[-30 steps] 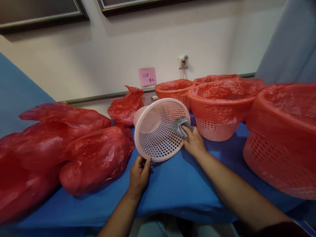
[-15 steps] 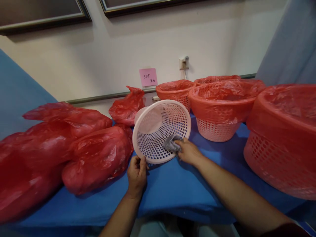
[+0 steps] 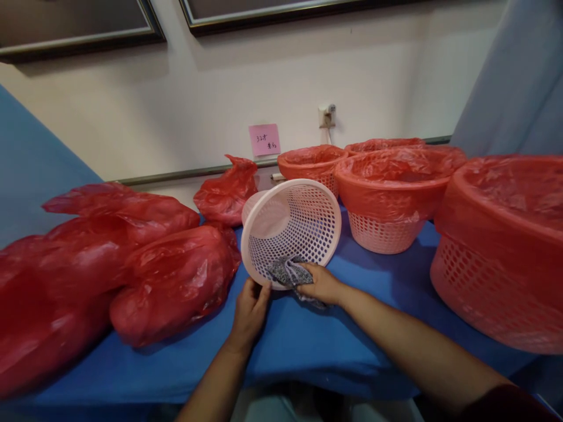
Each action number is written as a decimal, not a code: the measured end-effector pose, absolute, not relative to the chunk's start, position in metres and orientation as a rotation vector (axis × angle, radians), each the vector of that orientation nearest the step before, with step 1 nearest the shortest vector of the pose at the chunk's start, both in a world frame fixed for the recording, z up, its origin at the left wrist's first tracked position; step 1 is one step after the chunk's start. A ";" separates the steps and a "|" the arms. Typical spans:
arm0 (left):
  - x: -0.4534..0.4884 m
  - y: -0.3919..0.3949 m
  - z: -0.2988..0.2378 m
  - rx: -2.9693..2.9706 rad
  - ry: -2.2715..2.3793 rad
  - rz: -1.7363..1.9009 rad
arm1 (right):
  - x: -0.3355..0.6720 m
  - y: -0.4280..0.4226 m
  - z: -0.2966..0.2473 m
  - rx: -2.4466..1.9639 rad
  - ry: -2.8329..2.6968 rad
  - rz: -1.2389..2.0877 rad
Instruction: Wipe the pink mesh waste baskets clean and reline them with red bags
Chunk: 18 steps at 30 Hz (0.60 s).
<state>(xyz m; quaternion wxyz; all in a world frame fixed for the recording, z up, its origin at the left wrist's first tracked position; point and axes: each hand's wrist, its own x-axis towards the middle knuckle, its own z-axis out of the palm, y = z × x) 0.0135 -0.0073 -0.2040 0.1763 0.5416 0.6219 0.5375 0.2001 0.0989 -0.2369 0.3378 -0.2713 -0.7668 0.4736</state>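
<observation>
At the blue-covered table, pale perforated plastic basket tilted sideways; left hand pinching its lower rim; right hand gripping bunched grey cloth against inner wall near rim.

blue-covered table; left: red bags; middle: tilted white basket; right: bag-lined baskets

Basket: pinkish white, patterned with rows of small openings. Cloth: grey, flecked dark and light. Table covering: plain blue. Bags: translucent red. Liners: translucent red. Lined baskets: pale pink latticework below the liners. Note: pink, dark handwriting. Wall: off-white. Left drape: light blue. Right drape: greyish blue. Sleeve: dark maroon.
</observation>
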 end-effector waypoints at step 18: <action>0.024 -0.015 -0.197 1.564 1.865 1.596 | 0.258 0.130 -0.192 -1.532 -2.010 0.300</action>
